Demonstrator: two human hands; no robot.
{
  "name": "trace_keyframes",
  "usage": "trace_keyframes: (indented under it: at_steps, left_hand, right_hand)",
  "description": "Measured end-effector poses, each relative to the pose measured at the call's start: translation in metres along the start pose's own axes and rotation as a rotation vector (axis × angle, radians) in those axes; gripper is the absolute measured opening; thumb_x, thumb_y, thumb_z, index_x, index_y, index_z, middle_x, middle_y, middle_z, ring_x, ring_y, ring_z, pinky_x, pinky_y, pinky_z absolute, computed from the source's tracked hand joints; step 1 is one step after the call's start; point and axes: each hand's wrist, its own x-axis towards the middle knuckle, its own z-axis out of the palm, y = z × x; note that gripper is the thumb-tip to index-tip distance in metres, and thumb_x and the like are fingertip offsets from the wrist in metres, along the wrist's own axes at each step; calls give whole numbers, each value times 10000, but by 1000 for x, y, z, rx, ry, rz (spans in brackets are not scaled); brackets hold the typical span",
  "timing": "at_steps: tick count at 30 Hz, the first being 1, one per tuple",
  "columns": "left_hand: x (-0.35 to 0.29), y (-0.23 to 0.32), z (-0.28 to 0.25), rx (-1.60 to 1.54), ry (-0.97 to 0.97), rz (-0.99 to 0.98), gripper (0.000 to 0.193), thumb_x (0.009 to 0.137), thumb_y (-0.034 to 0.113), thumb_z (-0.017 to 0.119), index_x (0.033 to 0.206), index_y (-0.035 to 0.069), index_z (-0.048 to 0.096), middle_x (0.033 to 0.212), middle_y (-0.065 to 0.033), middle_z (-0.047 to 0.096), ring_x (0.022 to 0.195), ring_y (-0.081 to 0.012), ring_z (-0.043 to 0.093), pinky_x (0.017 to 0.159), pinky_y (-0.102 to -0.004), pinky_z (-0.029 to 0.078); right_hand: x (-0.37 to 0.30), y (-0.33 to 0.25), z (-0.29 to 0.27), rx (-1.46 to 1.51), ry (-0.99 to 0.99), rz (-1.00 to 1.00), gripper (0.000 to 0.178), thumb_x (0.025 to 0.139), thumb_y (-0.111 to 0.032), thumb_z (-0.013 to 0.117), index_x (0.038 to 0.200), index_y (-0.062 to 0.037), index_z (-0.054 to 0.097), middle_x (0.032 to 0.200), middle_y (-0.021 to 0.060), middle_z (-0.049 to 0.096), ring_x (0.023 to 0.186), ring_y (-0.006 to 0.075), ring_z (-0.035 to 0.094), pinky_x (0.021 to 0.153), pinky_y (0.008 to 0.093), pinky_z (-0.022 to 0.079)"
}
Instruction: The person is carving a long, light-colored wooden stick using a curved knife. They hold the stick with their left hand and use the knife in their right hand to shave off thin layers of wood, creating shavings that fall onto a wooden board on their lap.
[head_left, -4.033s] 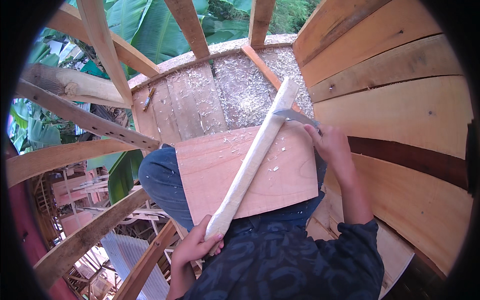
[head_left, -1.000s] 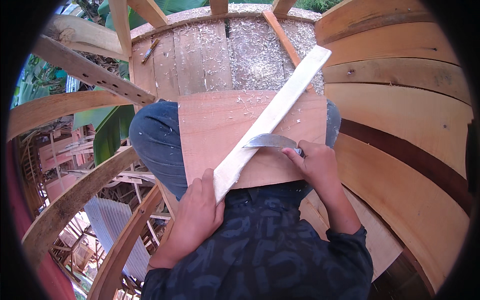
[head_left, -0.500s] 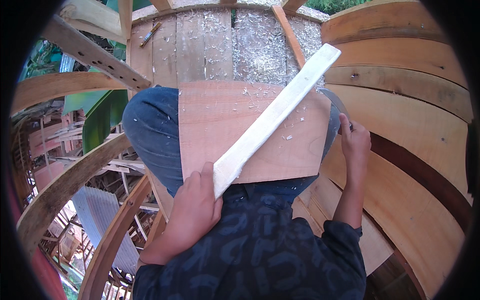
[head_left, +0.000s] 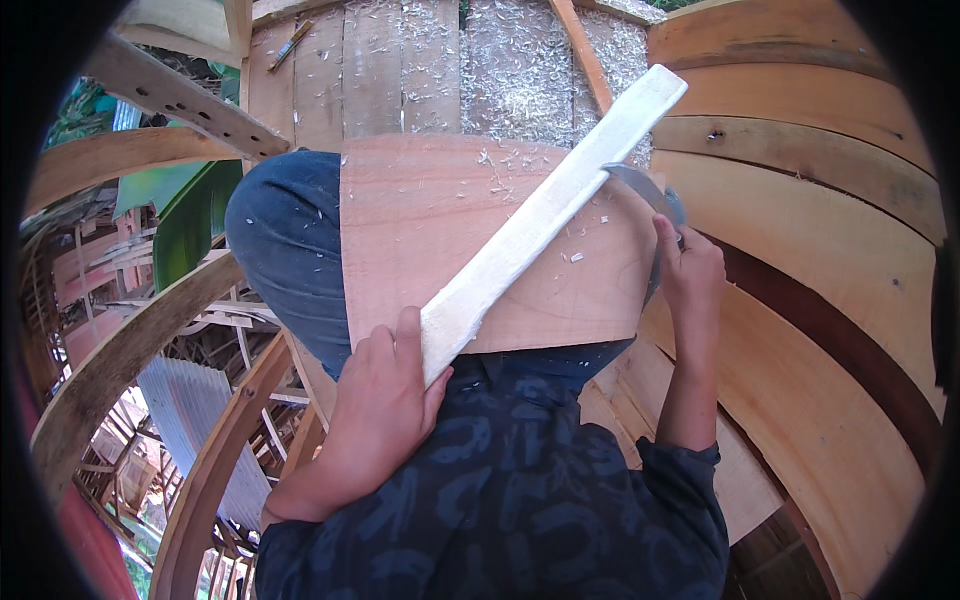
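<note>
Two hands are working: my left hand (head_left: 380, 400) is clamping the stiff, light stick (head_left: 545, 215) low, my right hand (head_left: 690, 275) is squeezing the knife (head_left: 640, 185).

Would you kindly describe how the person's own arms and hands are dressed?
Both hands are bare: the left hand and right hand wear no gloves, rings or watch. The forearms are bare too. A dark blue patterned shirt ends in a sleeve near the right elbow.

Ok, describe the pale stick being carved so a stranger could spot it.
Find the reddish plywood board on the lap. The pale wooden slat lies diagonally across it, left hand gripping its lower end. Freshly shaved and near white, it is lighter than all surrounding planks.
</note>
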Motion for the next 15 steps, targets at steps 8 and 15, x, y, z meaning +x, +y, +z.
trace_keyframes:
  at_steps: [8, 15]
  left_hand:
    - [6, 1, -19, -228, -175, -66, 555, 891, 186, 609, 1299, -67, 332, 971, -328, 564, 912, -503, 562, 791, -511, 446]
    - [8, 3, -23, -356, -284, -116, 571, 914, 237, 568, 1340, -40, 308, 973, -358, 586, 920, -530, 575, 795, -516, 453]
  right_hand:
    - [-39, -29, 2, 111, -115, -306, 547, 857, -526, 647, 641, -29, 578, 543, 166, 550, 537, 364, 583, 496, 415, 446]
    - [-15, -26, 17, 86, -54, -273, 544, 835, -554, 658, 645, -48, 591, 564, 158, 572, 543, 349, 600, 491, 401, 455]
